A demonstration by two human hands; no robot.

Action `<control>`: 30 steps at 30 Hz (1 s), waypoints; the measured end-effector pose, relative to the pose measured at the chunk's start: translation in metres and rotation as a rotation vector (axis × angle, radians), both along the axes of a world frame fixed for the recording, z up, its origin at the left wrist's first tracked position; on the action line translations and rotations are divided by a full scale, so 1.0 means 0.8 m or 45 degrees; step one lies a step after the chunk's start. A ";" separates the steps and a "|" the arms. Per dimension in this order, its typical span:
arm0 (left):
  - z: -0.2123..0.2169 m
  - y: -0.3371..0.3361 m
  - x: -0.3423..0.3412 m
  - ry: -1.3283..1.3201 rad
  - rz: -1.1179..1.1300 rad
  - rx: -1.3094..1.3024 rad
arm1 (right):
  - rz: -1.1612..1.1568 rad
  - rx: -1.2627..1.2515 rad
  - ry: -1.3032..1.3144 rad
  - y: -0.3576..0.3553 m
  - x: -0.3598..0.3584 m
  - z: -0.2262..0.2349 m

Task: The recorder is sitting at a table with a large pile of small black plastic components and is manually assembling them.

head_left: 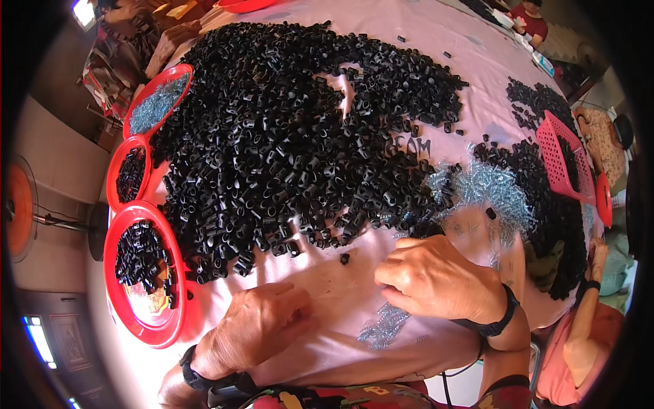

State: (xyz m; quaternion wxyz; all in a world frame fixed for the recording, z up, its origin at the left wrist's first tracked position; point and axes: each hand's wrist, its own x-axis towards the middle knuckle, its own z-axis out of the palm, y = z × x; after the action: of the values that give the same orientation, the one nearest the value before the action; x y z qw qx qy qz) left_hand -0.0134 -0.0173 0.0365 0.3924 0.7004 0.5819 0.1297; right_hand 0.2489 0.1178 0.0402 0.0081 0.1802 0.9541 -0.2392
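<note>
Sorting: small black plastic pieces point(286, 136), heaped across frame centre on pink cloth point(327, 341).
Left hand point(255, 327): lower centre, curled shut; contents hidden.
Right hand point(436, 279): fingers bent at heap's edge; hold unclear.
Next: likely needs a clean pinch of one piece.

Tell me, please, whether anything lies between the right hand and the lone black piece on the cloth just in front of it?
Nothing visible does. The lone black piece sits on bare pink cloth, apart from the big black pile, and the right hand rests just beside it with only open cloth between. The left hand lies nearer the person, clear of that gap.
</note>
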 end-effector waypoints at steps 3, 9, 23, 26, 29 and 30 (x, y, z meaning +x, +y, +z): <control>0.001 0.014 0.003 -0.156 0.122 0.061 | -0.058 -0.043 0.185 0.001 -0.008 0.004; -0.020 0.055 0.037 0.077 -0.007 0.555 | -0.212 0.006 0.428 0.002 -0.010 0.002; 0.028 0.018 0.090 -1.865 -0.595 0.200 | -0.268 0.002 0.634 0.018 -0.011 0.006; 0.028 -0.003 0.065 -1.964 -0.558 0.101 | -0.249 -0.028 0.616 0.015 -0.020 0.003; 0.025 -0.013 0.040 -2.077 -0.529 -0.006 | -0.278 -0.051 0.619 0.014 -0.022 -0.001; 0.026 -0.008 0.029 -2.109 -0.520 -0.047 | -0.261 -0.052 0.625 0.015 -0.024 0.000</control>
State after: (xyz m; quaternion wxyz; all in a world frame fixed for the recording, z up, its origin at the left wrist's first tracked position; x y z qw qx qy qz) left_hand 0.0095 -0.0241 0.0570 0.7184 0.4642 -0.0285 0.5173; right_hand 0.2299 0.1297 0.0400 -0.2441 0.2124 0.8992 -0.2945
